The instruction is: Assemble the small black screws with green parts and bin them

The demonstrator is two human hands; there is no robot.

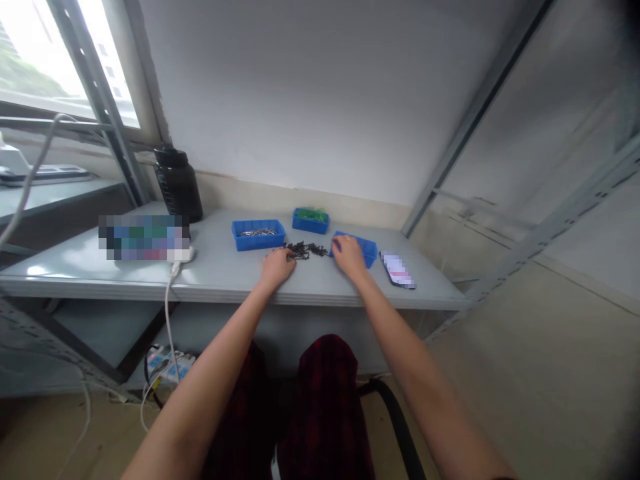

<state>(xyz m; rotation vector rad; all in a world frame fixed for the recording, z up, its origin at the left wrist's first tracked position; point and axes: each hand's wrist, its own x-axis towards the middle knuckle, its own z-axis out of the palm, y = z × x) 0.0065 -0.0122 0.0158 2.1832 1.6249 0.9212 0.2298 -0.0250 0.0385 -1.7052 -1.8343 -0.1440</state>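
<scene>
Head view: a pale grey metal table (pixel 320 288) stretches along a white wall, with a loose pile of small black pieces (pixel 300 251) near its middle, spread in two clumps. The left hand (pixel 278 266) rests at the left edge of this pile, fingers curled narrowly toward it; whether it pinches a piece cannot be told. The right hand (pixel 349 253) is bent over the left end of a blue rectangular plastic bin (pixel 369 251), just right of the pile; its fingertips are too small and blurred to tell whether they hold anything, and the bin's contents are not clear.

On the left, just beyond the left hand, a blue open plastic tray (pixel 259 244) holds slim silvery metal pieces. On the far side, a small blue plastic box (pixel 311 226) carries bright green pieces (pixel 311 214).

To the right lies a dark-edged phone (pixel 399 270), its lit screen pixelated so that its writing cannot be read. At the far left stands a black lidded bottle (pixel 178 187), with marks down its side too small to read. Nearer, a pixelated object (pixel 145 237), also unreadable, lies beside a white plug (pixel 182 255), whose white cable (pixel 169 313) drops over the near edge.
</scene>
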